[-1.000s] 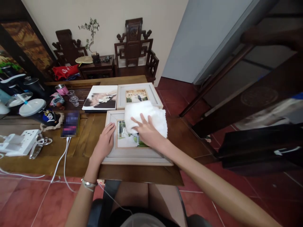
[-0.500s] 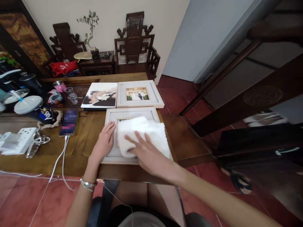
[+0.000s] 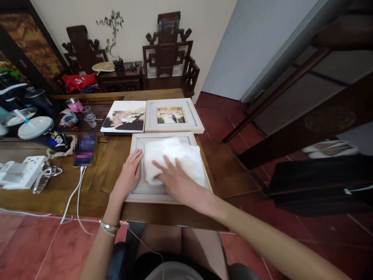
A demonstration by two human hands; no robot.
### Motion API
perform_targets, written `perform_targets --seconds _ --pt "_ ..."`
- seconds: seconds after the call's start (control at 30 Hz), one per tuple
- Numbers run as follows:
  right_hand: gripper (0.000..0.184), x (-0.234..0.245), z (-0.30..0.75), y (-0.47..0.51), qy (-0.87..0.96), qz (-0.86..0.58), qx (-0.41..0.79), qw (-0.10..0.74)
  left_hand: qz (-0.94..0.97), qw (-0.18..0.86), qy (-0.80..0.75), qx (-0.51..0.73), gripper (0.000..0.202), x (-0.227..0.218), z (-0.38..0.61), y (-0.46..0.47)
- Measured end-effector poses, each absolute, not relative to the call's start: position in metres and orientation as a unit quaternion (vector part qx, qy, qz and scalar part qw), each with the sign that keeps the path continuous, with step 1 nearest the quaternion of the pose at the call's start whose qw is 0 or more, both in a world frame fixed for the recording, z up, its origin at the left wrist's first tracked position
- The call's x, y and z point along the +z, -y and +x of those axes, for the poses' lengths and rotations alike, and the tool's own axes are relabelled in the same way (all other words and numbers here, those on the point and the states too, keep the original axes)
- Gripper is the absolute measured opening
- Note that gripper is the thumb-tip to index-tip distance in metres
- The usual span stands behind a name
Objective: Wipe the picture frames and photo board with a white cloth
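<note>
Flat on the wooden table lies a pale picture frame (image 3: pixel 161 197) close to me. My left hand (image 3: pixel 130 171) rests on its left edge with the fingers stretched out and holding nothing. A white cloth (image 3: pixel 175 149) covers most of the frame's middle, hiding the picture inside. My right hand (image 3: pixel 175 177) presses down on the cloth with spread fingers, flat rather than wrapped round it. Behind this frame lie a second framed photo (image 3: pixel 151 116) and a photo album (image 3: pixel 131 124) with a person on its cover.
To the left are a phone (image 3: pixel 85 149) with charging cables, a power strip (image 3: pixel 30 171), a clear hair clip (image 3: pixel 43 179) and a lidded cup (image 3: pixel 36 128). A pink mug (image 3: pixel 74 105) stands farther back. Wooden chairs (image 3: pixel 169 46) are beyond the table.
My right hand and the white cloth have slid slightly up and away across the frame. My left hand keeps its place. The view has shifted a little.
</note>
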State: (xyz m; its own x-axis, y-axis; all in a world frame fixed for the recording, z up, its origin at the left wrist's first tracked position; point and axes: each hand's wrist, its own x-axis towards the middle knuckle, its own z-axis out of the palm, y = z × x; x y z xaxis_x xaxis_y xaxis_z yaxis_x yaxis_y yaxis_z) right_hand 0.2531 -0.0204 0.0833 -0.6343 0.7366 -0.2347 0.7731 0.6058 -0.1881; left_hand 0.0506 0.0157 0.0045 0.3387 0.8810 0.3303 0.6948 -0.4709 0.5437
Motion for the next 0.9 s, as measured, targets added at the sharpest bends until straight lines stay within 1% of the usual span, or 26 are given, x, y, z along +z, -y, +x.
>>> perform_targets --seconds 0.1,0.13,0.2,0.27,0.33,0.4,0.43,0.5,0.57,0.7,0.9 --pt "0.049 0.102 0.259 0.056 -0.9 0.373 -0.2 0.102 0.798 0.17 -0.499 0.293 0.043 0.006 0.051 -0.014" --pt "0.049 0.105 0.261 0.063 -0.902 0.36 -0.216 0.102 0.794 0.178 -0.503 0.292 0.044 0.007 0.051 -0.014" --pt "0.049 0.102 0.262 0.066 -0.906 0.351 -0.224 0.077 0.787 0.195 -0.506 0.295 0.045 0.011 0.052 -0.012" --pt "0.05 0.089 0.258 0.055 -0.91 0.365 -0.192 0.04 0.782 0.205 -0.501 0.307 0.048 0.014 0.053 -0.011" --pt "0.048 0.072 0.25 0.032 -0.908 0.399 -0.126 0.012 0.78 0.206 -0.49 0.329 0.051 0.017 0.053 -0.009" --pt "0.038 0.057 0.238 0.003 -0.899 0.434 -0.051 -0.015 0.778 0.202 -0.483 0.348 0.054 0.019 0.053 -0.009" --pt "0.036 0.052 0.232 -0.011 -0.899 0.436 -0.019 -0.041 0.775 0.201 -0.483 0.354 0.055 0.019 0.053 -0.008" --pt "0.033 0.048 0.22 -0.033 -0.902 0.425 0.02 -0.08 0.769 0.203 -0.487 0.362 0.058 0.018 0.052 -0.008" --pt "0.033 0.05 0.211 -0.043 -0.904 0.416 0.034 -0.095 0.764 0.207 -0.489 0.367 0.06 0.017 0.05 -0.008" --pt "0.031 0.061 0.204 -0.022 -0.913 0.401 0.02 -0.073 0.763 0.215 -0.482 0.374 0.062 0.015 0.049 -0.007" --pt "0.025 0.071 0.217 0.038 -0.941 0.329 -0.072 0.017 0.764 0.217 -0.485 0.367 0.063 0.016 0.05 -0.008"
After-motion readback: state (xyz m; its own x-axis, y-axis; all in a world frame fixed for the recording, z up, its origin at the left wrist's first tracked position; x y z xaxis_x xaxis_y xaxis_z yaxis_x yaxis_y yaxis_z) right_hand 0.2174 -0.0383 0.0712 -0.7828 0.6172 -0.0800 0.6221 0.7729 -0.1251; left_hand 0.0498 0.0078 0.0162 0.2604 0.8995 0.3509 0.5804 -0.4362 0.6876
